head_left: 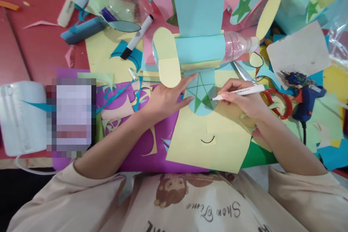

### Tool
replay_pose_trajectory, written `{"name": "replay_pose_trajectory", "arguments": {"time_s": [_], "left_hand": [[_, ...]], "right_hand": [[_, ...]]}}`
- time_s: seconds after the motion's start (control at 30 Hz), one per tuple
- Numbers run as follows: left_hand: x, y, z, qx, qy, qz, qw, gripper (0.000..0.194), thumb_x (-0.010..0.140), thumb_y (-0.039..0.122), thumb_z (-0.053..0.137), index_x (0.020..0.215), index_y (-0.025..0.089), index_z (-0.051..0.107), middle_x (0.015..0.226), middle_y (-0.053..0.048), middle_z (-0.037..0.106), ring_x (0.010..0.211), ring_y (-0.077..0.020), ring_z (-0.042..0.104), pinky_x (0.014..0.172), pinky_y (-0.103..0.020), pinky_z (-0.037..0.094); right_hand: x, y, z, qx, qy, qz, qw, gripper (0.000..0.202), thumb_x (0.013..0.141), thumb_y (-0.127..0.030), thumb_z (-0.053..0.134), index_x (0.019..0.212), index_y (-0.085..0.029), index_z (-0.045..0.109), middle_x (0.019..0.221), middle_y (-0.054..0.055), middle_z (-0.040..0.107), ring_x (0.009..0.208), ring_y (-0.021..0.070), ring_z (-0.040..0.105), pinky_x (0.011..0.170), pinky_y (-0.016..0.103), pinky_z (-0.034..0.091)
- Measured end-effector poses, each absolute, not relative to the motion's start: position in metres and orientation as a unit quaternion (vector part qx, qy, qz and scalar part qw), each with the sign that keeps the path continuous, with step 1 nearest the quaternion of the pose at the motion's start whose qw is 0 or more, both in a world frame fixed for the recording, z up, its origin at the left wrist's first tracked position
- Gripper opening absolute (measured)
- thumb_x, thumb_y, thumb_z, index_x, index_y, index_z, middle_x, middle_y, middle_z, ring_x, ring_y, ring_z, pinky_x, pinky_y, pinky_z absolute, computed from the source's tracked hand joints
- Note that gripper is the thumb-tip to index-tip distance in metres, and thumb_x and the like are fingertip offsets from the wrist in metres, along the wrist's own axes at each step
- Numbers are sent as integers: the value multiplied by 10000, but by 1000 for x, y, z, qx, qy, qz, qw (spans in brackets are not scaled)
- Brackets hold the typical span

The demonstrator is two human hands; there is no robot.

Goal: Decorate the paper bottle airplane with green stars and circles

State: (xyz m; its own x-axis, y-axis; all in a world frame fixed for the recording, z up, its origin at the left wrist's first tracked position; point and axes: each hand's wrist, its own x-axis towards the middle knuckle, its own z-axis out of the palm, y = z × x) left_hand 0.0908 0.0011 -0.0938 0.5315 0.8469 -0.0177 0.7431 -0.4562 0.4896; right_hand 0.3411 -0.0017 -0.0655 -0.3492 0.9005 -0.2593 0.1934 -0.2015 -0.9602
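A paper airplane model lies before me, made of a plastic bottle [236, 46] wrapped in light blue paper [199, 49]. Its near wing [201, 109] has a rounded end with a green star [200, 87] outlined on it; two lower points of the star are filled in. My right hand [237, 96] grips a white marker pen [244, 90], its tip at the star's lower right point. With fingers spread, my left hand [172, 96] rests at the wing's left edge. Beneath the wing lies a pale yellow sheet [190, 145] with a small drawn smile curve [208, 140].
Red-handled scissors [285, 107] and a blue glue gun [308, 101] lie at the right. A black-and-white marker [137, 37] sits at upper left. Paper scraps [111, 125] cover the purple sheet [130, 159]. A white device [23, 116] and a blurred-out phone [72, 112] are at far left.
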Motion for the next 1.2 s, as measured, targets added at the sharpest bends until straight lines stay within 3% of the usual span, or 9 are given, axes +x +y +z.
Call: {"name": "replay_pose_trajectory", "arguments": {"time_s": [0.2,0.47,0.8,1.0,1.2], "left_hand": [[91,1,-95,842,473,118,233,567,912,320,527,1451,211,387,855,-14,586,775,-154,555,618,-222,397],[91,1,-95,844,469,116,235,571,908,325,525,1451,211,390,878,-22,603,776,-152,562,621,-215,412],[93,-3,-95,839,487,112,216,573,912,391,535,1448,237,404,1061,-63,639,926,-204,615,785,-298,502],[93,-3,-93,842,484,110,210,560,928,393,502,1452,225,397,1083,-73,642,940,-208,622,752,-285,500],[92,0,-95,850,464,118,221,581,927,407,512,1457,207,384,1074,-86,636,903,-196,600,763,-290,489]], "right_hand": [[340,-3,-66,-499,-571,580,298,137,807,-316,705,842,-187,673,682,-11,641,549,75,521,502,214,421],[334,-2,-61,-488,-590,573,293,258,865,-385,650,1051,-216,710,1054,48,720,934,166,663,794,302,523],[329,-11,-69,-476,-586,576,315,212,854,-373,670,986,-207,668,908,17,679,788,118,619,681,239,488],[328,-10,-68,-483,-589,572,304,229,865,-385,651,1009,-207,663,936,26,674,814,132,614,683,245,474],[329,-10,-68,-482,-620,552,281,214,885,-378,625,1014,-214,675,871,11,641,719,107,551,607,230,418]]}}
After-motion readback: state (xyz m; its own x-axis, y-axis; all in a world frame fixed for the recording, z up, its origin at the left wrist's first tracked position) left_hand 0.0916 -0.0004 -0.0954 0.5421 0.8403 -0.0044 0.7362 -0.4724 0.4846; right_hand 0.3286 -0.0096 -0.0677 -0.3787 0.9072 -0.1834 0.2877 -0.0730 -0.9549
